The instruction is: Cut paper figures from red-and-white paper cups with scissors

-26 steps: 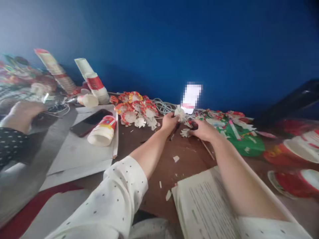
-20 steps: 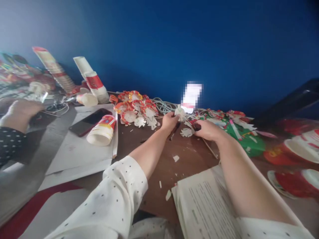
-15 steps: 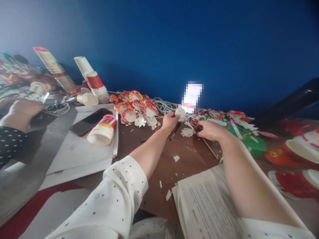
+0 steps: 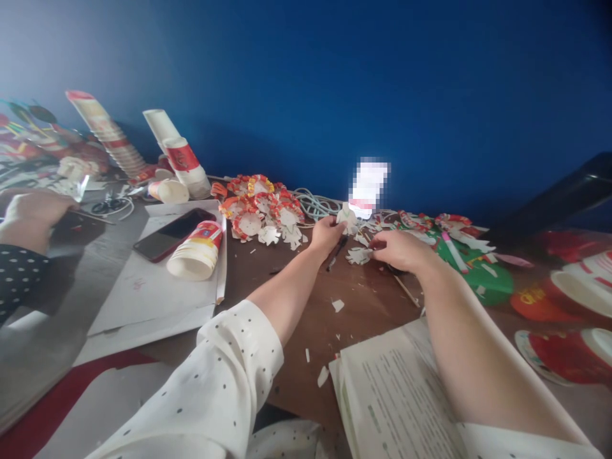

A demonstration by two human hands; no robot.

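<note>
My left hand (image 4: 327,233) is closed, pinching a white petal-edged paper cutout (image 4: 347,218) between thumb and fingers. To its right, my right hand (image 4: 399,250) has its fingers curled together at the edge of a second white paper cutout (image 4: 358,255) near the table surface. The exact grip of the right fingertips is hard to see. Beneath the right hand a thin wooden stick (image 4: 406,291) is partly hidden. A dark pen-like tool (image 4: 336,252) lies below my left fingertips. Left of it is a pile of red-and-white flower-shaped cup pieces (image 4: 261,207).
A lit phone (image 4: 368,190), blurred out, leans against the blue wall. Stacked paper cups (image 4: 196,252) and a dark phone (image 4: 172,234) lie on a white box (image 4: 155,293). Printed papers (image 4: 389,389) are in front, a green sheet (image 4: 482,274) right. Another person's hand (image 4: 36,207) works at left.
My right hand has shifted slightly left, closer to the cutout, and covers more of the stick. My left hand stays almost still with its cutout. The other person's hand has moved a little left.
</note>
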